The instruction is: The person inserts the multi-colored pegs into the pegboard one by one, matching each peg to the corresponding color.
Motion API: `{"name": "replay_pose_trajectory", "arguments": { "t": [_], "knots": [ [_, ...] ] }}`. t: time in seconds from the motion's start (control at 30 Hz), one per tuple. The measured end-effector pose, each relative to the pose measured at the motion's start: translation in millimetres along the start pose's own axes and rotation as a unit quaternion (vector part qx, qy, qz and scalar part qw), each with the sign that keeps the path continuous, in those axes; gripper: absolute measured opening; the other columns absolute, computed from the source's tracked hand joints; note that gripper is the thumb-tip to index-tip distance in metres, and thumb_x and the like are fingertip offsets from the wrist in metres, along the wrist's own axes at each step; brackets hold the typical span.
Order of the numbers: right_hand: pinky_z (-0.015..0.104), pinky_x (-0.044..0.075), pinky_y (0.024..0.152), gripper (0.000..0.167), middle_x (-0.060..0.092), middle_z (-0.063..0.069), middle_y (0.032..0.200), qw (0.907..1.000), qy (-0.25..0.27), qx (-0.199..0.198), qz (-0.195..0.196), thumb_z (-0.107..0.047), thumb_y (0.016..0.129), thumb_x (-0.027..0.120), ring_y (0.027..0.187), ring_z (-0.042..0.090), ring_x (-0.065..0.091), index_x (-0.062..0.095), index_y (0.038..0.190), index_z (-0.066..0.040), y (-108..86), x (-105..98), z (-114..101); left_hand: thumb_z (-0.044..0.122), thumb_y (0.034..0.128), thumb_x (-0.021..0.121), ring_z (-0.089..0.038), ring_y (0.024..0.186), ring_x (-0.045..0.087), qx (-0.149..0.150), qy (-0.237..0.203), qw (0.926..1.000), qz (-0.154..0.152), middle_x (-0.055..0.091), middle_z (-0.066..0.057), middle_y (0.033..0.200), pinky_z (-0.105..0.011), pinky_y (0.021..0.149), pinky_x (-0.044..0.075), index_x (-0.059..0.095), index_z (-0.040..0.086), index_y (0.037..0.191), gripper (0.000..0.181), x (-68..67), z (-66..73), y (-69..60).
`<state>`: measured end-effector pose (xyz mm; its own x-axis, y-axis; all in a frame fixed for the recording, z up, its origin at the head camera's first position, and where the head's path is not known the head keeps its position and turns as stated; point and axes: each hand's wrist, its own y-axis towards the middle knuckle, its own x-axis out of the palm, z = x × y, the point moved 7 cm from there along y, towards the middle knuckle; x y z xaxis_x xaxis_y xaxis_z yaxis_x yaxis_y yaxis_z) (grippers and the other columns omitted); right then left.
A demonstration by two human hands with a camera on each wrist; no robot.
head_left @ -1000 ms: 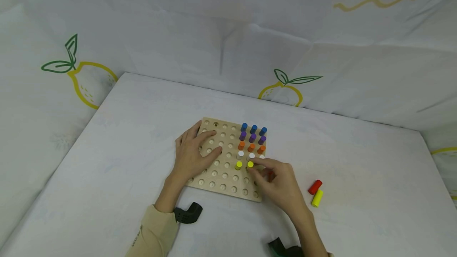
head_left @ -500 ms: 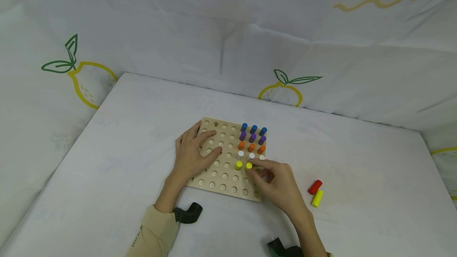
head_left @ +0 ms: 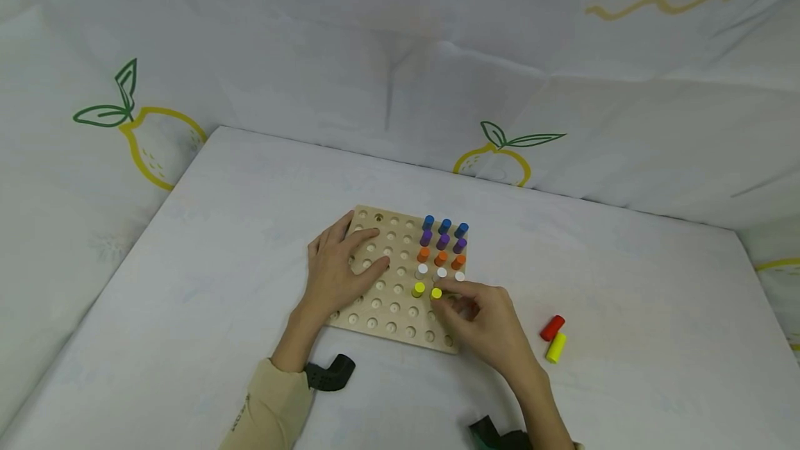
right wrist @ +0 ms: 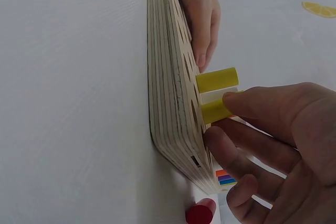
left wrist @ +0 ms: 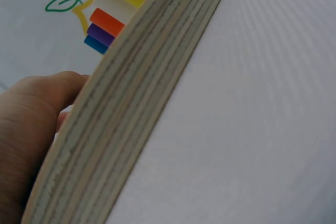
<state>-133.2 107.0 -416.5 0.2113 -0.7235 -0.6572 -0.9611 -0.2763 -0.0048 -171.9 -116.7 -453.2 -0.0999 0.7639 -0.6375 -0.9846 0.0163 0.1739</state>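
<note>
A wooden pegboard [head_left: 382,314] with rows of round holes lies on the table. My left hand [head_left: 334,266] rests on its left side, thumb and index finger spread over the top face. Between thumb and fingers, my right hand [head_left: 490,314] pinches a yellow peg [right wrist: 214,112], standing upright with its lower end at the board. Left of that peg stands another yellow peg [head_left: 418,289]. Behind them are rows of white pegs [head_left: 442,273], orange pegs [head_left: 441,259], purple pegs [head_left: 443,242] and blue pegs [head_left: 445,226]. My right fingers hide part of the board's right side.
To the right of the board, a red peg [head_left: 553,328] and a loose yellow peg [head_left: 556,348] lie side by side on the white-covered table [head_left: 656,325]. A white cloth [head_left: 300,54] printed with lemons hangs behind the table.
The pinched yellow peg has shifted slightly left and down toward the near side, into line beside the other yellow peg. My left hand stays in place on the board.
</note>
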Motion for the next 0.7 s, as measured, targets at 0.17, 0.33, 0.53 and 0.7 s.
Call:
{"name": "replay_pose_trajectory", "arguments": {
  "t": [0.17,0.33,0.53,0.7],
  "knots": [
    [0.020,0.046,0.053,0.019,0.069,-0.005,0.073,1.0000,-0.004,-0.002,-0.004,-0.010,0.087,0.079,0.061,0.006,0.053,0.080,0.106,-0.012,1.1,1,0,0.041,0.0861,0.075,-0.041,0.149,0.036,-0.003,0.004,1.0000,-0.002,0.040,-0.020,0.162,-0.063,0.118,0.020,0.071,0.016,0.129,0.050,-0.8,-0.4,0.3],
    [0.020,0.043,0.052,0.022,0.066,-0.004,0.072,0.9999,-0.014,0.001,-0.008,-0.010,0.087,0.080,0.059,0.006,0.050,0.080,0.109,-0.013,1.4,0,0,0.041,0.0860,0.075,-0.042,0.148,0.037,-0.004,0.004,1.0000,0.000,0.040,-0.020,0.162,-0.063,0.117,0.020,0.071,0.016,0.129,0.049,-1.8,-0.4,0.3],
    [0.020,0.040,0.049,0.024,0.067,-0.005,0.073,0.9996,-0.025,-0.001,0.012,-0.012,0.086,0.082,0.059,0.006,0.051,0.080,0.110,-0.016,-3.5,-9,1,0.040,0.0862,0.076,-0.041,0.149,0.037,0.002,-0.001,1.0000,0.000,0.040,-0.020,0.162,-0.063,0.117,0.020,0.071,0.016,0.128,0.049,-0.3,0.4,0.0],
    [0.021,0.048,0.056,0.023,0.078,-0.001,0.092,0.9973,-0.042,-0.003,0.060,-0.010,0.086,0.081,0.069,0.004,0.063,0.081,0.109,-0.015,-12.0,-25,-1,0.040,0.0862,0.075,-0.040,0.149,0.037,0.001,0.000,1.0000,0.004,0.040,-0.019,0.162,-0.062,0.117,0.020,0.071,0.016,0.128,0.048,-0.3,-0.3,-0.3]
  ]
}}
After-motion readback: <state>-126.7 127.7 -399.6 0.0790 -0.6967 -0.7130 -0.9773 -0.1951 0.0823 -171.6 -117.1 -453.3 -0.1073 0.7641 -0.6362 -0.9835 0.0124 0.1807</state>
